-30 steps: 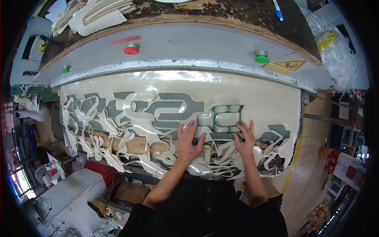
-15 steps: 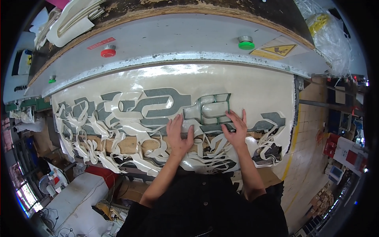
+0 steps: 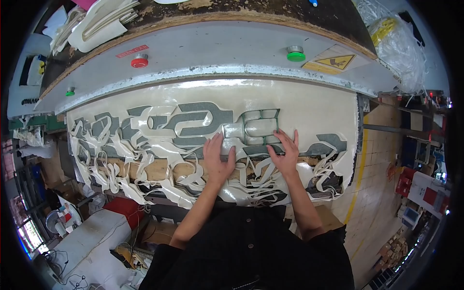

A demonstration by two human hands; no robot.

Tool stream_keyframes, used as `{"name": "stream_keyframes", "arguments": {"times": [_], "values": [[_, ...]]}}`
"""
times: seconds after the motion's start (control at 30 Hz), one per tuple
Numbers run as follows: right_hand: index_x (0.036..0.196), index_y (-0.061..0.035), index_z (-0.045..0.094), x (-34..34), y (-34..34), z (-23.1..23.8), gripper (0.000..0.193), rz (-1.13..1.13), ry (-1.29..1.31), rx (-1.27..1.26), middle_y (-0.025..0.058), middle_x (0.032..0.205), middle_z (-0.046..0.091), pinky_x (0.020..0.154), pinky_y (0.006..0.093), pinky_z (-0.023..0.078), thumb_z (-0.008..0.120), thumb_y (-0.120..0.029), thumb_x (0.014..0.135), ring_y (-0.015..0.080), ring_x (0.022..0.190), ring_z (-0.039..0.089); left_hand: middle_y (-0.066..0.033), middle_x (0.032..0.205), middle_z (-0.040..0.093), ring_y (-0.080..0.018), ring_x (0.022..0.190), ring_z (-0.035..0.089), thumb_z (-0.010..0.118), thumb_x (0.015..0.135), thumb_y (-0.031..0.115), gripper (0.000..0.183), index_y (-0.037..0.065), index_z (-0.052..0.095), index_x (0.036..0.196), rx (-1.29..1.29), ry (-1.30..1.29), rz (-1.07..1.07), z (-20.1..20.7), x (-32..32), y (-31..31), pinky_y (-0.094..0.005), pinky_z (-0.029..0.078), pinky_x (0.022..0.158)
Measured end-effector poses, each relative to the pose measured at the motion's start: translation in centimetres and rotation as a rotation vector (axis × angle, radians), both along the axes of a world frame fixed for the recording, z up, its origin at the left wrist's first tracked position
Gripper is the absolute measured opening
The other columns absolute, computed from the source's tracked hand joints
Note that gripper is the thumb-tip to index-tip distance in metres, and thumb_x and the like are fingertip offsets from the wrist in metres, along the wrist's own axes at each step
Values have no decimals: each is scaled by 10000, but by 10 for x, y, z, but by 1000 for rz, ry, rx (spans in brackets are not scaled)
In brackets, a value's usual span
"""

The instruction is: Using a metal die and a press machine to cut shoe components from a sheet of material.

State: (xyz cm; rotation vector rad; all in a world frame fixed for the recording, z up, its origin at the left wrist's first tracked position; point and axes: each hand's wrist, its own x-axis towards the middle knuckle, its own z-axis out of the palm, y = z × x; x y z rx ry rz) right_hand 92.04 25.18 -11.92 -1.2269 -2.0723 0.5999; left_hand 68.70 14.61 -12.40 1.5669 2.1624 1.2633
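Observation:
A green-edged cutting die (image 3: 244, 129) with an open frame stands on a glossy cream sheet (image 3: 319, 104), right of a row of cut-out shapes. My left hand (image 3: 220, 162) rests at the die's left end, fingers stretched out and thumb apart. At the other end is my right hand (image 3: 285, 155), its fingers spread. One of its fingertips touches the die's right edge, while the thumb lies below near the lower side. Through the cut-outs a grey-green surface (image 3: 223, 117) shows. Twisted cream offcuts (image 3: 169, 193) hang along the near edge.
Beyond the sheet runs a grey machine beam (image 3: 212, 55) with a red button (image 3: 139, 61) and green buttons (image 3: 296, 53). Stacked cream pieces (image 3: 104, 24) lie on the wooden ledge above it. A clear plastic bag (image 3: 403, 53) sits far right, and a metal bar (image 3: 391, 128) juts out below.
The die has shifted slightly and looks straighter against the sheet. My right hand has moved a little with it, and my left hand stays beside its end. The whole view has shifted slightly.

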Motion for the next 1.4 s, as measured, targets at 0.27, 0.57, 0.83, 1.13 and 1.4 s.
{"name": "stream_keyframes", "arguments": {"times": [0.27, 0.57, 0.83, 1.13, 1.4], "values": [[1221, -99, 732, 3, -4, 0, 475, 2, -11, -47, 85, 1236, 792, 1288, 623, 232, 885, -111, 771, 298, 1262, 710, -225, 1382, 680, -398, 1304, 635, 818, 885, 208, 602, -11, 629, 1412, -55, -46, 13, 1, 2, -4, -562, 394, 1192], [1172, -85, 726, -11, 6, -13, 482, 25, -56, -30, 101, 1218, 799, 1282, 687, 206, 877, -79, 714, 331, 1272, 706, -180, 1382, 709, -381, 1300, 650, 818, 865, 150, 583, -25, 643, 1393, -57, -72, 26, -2, -20, 8, -546, 435, 1146], [1159, -87, 720, -18, 14, -23, 455, 31, -76, -19, 110, 1207, 804, 1280, 701, 206, 865, -127, 730, 323, 1283, 700, -168, 1398, 703, -356, 1338, 636, 794, 878, 134, 558, -15, 644, 1395, -72, -103, 18, -18, -28, 10, -533, 411, 1181], [1161, -99, 724, -18, 14, -17, 461, 13, -78, -38, 96, 1207, 803, 1282, 692, 198, 870, -138, 726, 317, 1290, 695, -181, 1352, 725, -382, 1282, 657, 791, 870, 113, 507, -27, 666, 1341, -30, -98, 39, -13, -24, 18, -514, 457, 1115], [1191, -107, 727, -14, 13, -14, 471, 17, -75, -34, 71, 1204, 795, 1285, 658, 204, 879, -143, 746, 293, 1290, 693, -206, 1334, 705, -416, 1265, 641, 789, 888, 108, 520, -25, 647, 1371, 1, -34, 68, -11, -13, 11, -525, 465, 1109]]}}
